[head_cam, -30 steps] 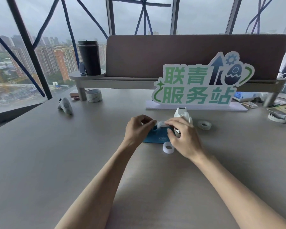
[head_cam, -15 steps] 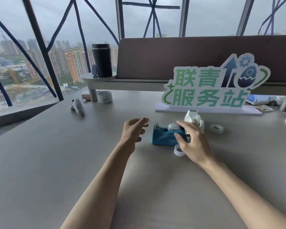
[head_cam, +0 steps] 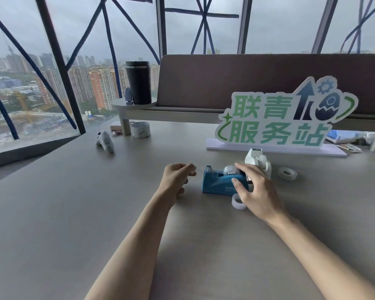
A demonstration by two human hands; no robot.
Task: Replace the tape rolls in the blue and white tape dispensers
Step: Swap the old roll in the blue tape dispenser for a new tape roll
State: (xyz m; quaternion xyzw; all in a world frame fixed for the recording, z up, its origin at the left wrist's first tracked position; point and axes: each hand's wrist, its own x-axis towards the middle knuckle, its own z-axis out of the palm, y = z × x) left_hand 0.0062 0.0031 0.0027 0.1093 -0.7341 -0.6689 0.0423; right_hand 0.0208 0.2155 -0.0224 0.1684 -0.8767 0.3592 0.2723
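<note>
The blue tape dispenser [head_cam: 217, 184] stands mid-table with a clear tape roll [head_cam: 230, 169] seated in it. My right hand [head_cam: 258, 191] grips its rear end, thumb on the near side and fingers over the roll. Just left of the cutter end, my left hand [head_cam: 178, 177] hovers loosely curled, not touching the dispenser; I see nothing in it. The white tape dispenser [head_cam: 258, 159] stands right behind my right hand. A small white roll [head_cam: 236, 202] lies by my right palm, and a clear loose roll [head_cam: 287, 173] lies further right.
A green-lettered sign [head_cam: 279, 124] stands behind the dispensers. A black tumbler [head_cam: 139, 83] sits on a low shelf [head_cam: 171, 112], a wide tape roll [head_cam: 140, 129] beneath it. A white handheld device [head_cam: 105, 141] lies at left. Papers and packets [head_cam: 344, 137] lie at far right.
My left hand has drawn back leftward from the dispenser's cutter end and curled. My right hand stays on the blue dispenser. The camera has tilted, shifting the scene.
</note>
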